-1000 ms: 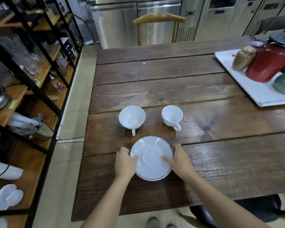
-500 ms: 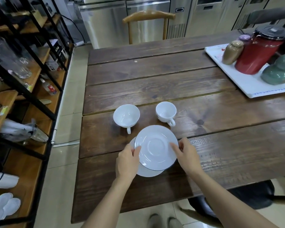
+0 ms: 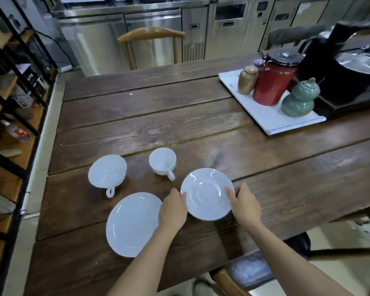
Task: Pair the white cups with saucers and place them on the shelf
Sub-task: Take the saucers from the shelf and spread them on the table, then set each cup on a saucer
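Both hands, left hand [image 3: 173, 210] and right hand [image 3: 245, 205], are clamping the rimmed saucer [image 3: 207, 194] by opposite edges (level is best), small cup [image 3: 162, 161] waiting just beyond.

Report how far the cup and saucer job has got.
Done: the two saucers lie apart, the plain saucer flat on the table. In hand: the left hand and right hand hold the dark-rimmed saucer by its edges. Left: the wide cup and small cup have no saucer under them; nothing is shelved yet.
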Available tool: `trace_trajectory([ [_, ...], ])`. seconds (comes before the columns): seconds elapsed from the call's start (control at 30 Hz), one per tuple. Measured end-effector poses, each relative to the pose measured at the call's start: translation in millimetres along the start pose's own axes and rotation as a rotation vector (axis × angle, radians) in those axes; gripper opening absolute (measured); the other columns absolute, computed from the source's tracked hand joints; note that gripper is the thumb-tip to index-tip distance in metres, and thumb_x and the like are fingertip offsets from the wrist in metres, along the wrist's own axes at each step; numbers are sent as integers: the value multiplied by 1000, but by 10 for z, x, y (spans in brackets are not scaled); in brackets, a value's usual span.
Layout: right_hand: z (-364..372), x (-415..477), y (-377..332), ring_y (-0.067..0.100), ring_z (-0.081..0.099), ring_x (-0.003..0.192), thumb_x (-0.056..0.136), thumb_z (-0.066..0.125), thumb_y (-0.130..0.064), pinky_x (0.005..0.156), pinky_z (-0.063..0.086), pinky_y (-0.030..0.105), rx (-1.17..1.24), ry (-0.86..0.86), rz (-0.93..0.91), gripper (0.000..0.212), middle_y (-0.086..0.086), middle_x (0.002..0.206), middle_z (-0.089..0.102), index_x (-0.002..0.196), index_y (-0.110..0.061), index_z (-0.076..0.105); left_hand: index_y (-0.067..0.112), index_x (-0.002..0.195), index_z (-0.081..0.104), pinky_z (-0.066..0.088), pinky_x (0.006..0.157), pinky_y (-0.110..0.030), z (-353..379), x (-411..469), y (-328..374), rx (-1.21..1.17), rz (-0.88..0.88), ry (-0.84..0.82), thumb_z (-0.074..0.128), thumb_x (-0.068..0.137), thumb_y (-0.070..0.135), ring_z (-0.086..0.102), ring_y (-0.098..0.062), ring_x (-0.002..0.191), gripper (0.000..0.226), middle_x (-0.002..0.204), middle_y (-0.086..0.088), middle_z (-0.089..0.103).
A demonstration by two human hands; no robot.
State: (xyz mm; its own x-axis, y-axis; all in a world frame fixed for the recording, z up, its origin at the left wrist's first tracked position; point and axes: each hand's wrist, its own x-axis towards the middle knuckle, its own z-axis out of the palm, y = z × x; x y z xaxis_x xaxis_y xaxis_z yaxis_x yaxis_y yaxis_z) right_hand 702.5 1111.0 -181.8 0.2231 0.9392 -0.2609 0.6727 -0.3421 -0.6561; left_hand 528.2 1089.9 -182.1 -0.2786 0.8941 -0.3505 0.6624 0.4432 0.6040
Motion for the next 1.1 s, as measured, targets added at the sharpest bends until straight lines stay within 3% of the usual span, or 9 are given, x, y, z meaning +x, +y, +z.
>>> trace_trajectory([
  [0.27,-166,291,360,22,51,72,95,42,-40,69,33,30,-101,-39,2,24,-6,74,54,87,-17,41,11,91,45,41,72,-36,310,6,218,38,-19,-71,34,101,31,61,-30,95,25,101,-13,65],
  [0.43,-204,342,412,21,50,69,94,44,-41,65,32,31,-180,-72,-38,28,-7,71,52,89,-14,44,13,93,49,42,70,-31,361,-14,210,-2,-72,-44,37,100,32,57,-21,84,24,94,-6,62],
  [0.6,-306,465,343,26,52,77,90,49,-42,65,35,31,-251,-122,20,31,2,82,58,88,-12,46,14,95,57,47,71,-28,266,-31,173,-41,-73,-76,44,97,31,57,-13,79,21,88,1,62],
  [0.67,-379,546,199,29,52,78,88,50,-36,66,35,32,-234,-87,5,29,5,81,57,88,-8,48,15,93,58,51,75,-29,155,-35,161,-84,-67,-1,47,96,31,60,-14,82,20,87,1,64],
  [0.8,-370,656,-248,29,57,82,92,51,-30,62,35,32,-14,-82,-154,22,1,75,56,87,-9,54,20,96,53,46,65,-19,-162,-14,166,-350,-75,292,51,94,35,56,-8,79,15,84,10,57],
  [0.87,-270,647,-487,23,61,86,92,52,-36,62,40,28,146,-186,-201,28,0,86,63,96,-10,61,20,100,53,43,69,-21,-318,60,146,-528,-96,379,53,94,34,55,-10,88,15,93,6,57],
  [0.93,-114,606,-701,19,61,106,91,50,-46,80,45,26,261,-311,-197,44,0,115,65,120,-14,60,20,110,52,43,85,-28,-440,192,90,-727,-177,347,52,94,37,54,-18,106,23,110,2,57],
  [1.03,119,538,-971,18,35,138,95,40,-50,113,28,34,350,-496,-144,62,-3,152,36,147,-19,32,24,138,42,35,107,-37,-592,347,8,-1053,-311,201,46,95,43,42,-24,134,47,141,-2,46],
  [1.1,240,527,-1107,15,18,146,96,32,-51,115,16,34,369,-610,-91,64,-8,159,17,152,-24,15,25,147,31,27,114,-38,-660,394,-3,-1213,-283,101,39,96,47,27,-21,144,56,156,1,29],
])
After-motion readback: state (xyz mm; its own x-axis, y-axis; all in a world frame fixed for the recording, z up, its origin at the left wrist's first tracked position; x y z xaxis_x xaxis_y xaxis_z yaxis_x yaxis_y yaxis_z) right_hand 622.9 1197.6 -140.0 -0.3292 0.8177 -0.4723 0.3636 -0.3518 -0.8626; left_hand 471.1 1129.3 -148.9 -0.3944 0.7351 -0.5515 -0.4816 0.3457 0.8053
